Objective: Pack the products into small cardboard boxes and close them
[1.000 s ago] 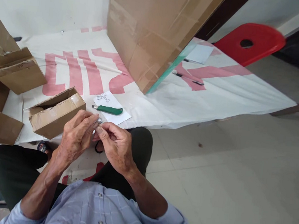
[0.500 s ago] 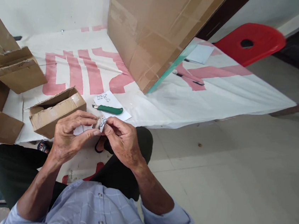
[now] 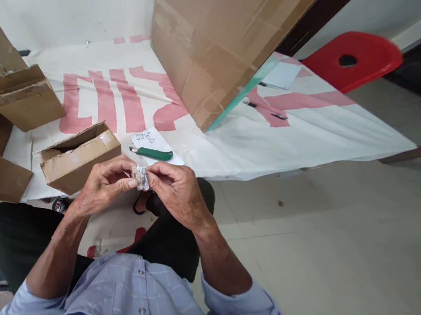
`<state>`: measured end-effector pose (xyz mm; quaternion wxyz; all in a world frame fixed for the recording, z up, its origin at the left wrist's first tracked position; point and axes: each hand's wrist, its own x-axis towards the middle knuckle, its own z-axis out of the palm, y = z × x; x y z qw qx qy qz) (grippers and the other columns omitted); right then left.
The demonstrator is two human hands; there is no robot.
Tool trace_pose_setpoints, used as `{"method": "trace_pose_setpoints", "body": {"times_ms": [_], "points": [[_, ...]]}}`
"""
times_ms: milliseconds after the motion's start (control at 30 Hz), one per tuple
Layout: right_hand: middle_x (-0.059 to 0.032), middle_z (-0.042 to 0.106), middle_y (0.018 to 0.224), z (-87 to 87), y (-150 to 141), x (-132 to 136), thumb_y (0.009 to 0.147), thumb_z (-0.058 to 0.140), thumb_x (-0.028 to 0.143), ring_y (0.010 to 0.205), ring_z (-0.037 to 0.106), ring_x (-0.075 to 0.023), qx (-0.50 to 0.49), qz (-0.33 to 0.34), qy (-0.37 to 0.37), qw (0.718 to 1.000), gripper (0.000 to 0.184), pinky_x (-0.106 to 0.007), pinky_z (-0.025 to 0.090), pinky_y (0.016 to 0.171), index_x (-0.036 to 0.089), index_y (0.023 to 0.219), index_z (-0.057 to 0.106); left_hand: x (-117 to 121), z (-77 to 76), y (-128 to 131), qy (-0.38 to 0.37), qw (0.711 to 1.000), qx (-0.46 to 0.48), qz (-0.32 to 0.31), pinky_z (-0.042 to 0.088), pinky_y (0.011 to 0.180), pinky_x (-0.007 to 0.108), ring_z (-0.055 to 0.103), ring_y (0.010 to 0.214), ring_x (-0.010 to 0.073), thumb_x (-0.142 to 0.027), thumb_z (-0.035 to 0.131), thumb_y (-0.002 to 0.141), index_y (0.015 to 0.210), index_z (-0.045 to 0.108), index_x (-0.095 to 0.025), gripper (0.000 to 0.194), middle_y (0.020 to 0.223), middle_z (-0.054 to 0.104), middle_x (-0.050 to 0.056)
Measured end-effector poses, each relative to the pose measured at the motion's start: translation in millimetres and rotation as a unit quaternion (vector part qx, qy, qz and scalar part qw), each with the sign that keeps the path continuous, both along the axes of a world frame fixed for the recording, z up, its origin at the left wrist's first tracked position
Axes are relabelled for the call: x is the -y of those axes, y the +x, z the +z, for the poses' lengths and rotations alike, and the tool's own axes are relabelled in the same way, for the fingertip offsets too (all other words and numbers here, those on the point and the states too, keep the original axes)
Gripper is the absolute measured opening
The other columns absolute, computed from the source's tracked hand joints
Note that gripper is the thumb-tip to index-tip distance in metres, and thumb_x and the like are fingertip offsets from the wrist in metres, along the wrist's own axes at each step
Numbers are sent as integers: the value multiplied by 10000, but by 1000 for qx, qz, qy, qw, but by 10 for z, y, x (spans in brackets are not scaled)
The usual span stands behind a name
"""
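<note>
Between my fingertips is a small crumpled clear plastic bag (image 3: pixel 140 177) with little dark-outlined pieces showing in it; what they are I cannot make out. My left hand (image 3: pixel 107 185) pinches its left side between thumb and fingers. From the right, my right hand (image 3: pixel 177 191) pinches the other side. Just beyond the hands lies a green utility knife (image 3: pixel 154 154), its blade end to the left, across a white sheet of paper (image 3: pixel 176 160). Several small rectangular outlined pieces (image 3: pixel 146 135) are on the paper's far left part. Both hands are over my lap at the table edge.
An open cardboard box (image 3: pixel 82 164) stands left of the paper, with more boxes (image 3: pixel 5 178) further left. A large cardboard box (image 3: pixel 222 43) rises at the back. A pen (image 3: pixel 266 110) lies on the cloth-covered table (image 3: pixel 233 155). Behind is a red chair (image 3: pixel 360 58).
My hands have drawn slightly apart and the plastic bag now shows more between them. The right hand has shifted a little right. The knife and boxes stay where they were.
</note>
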<state>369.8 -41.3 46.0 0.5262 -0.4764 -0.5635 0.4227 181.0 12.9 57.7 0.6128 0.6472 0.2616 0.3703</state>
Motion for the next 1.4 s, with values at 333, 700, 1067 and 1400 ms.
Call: {"method": "trace_pose_setpoints", "body": {"times_ms": [333,700,1067,1400], "points": [[-38,779,752,63,-19,-17,873,819,621,644,721,-163,-104,25,-5,994,420,-305,655,646,207,809,792,-25,-67,9,-99,990,96,-11,649,761,337,754,755,187,-358,925,841,917,778,-171,249,874,778,67],[-17,757,734,126,-33,-40,986,705,361,646,703,-134,-10,-4,83,996,237,-258,623,654,202,815,746,-30,-41,-23,-61,993,78,68,634,698,292,719,696,158,-367,947,813,915,768,-179,279,827,771,43],[-12,751,734,-42,-213,-20,1009,621,322,655,741,-146,28,-100,73,992,217,-243,603,617,202,846,699,30,-110,86,272,933,-72,227,563,683,262,656,757,142,-276,777,951,890,692,-198,131,854,709,30],[-37,783,793,-101,-311,-10,1000,678,480,706,775,-180,-73,-102,11,992,310,-296,671,665,187,928,750,82,-89,116,415,863,-161,238,581,728,259,681,850,146,-143,660,1001,1063,661,-211,92,958,706,31]]}}
